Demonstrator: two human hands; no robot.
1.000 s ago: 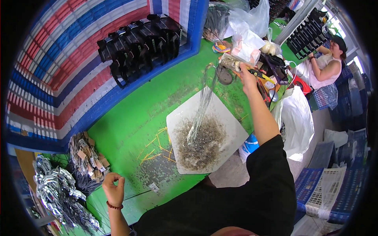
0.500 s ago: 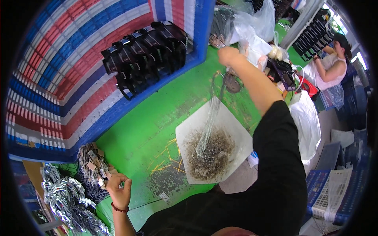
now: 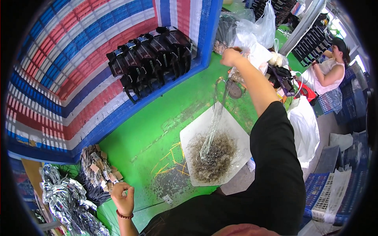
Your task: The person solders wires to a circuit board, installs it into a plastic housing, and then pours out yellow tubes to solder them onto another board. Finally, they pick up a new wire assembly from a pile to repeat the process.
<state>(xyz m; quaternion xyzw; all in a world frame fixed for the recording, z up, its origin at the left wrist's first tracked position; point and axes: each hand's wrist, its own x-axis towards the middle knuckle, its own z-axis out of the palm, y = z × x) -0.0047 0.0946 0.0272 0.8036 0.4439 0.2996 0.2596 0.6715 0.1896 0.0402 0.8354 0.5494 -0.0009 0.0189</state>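
My left hand (image 3: 123,198), with a red bead bracelet at the wrist, has its fingers curled in with the thumb against them. It is beside a bundle of dark cords with brown tags (image 3: 98,169); anything inside the fingers is hidden. My right hand (image 3: 231,57) reaches far forward at the end of a stretched arm, its fingers closed near clear plastic bags (image 3: 256,27). What it may hold does not show. Below it, a bunch of thin clear strands (image 3: 214,124), looped at its far end, extends over a pale angular board (image 3: 193,135) strewn with dark bits.
A blue-framed rack with striped lining (image 3: 90,51) stands left, holding several black packaged items (image 3: 149,59). Silvery bundles (image 3: 65,196) lie at lower left. Yellow strips (image 3: 169,157) are scattered on the green floor (image 3: 138,129). At right are a white sack (image 3: 303,129), crates (image 3: 319,192) and a seated person (image 3: 330,69).
The whole view has shifted slightly, with the rack and board appearing a little to the right. Both hands keep nearly the same pose.
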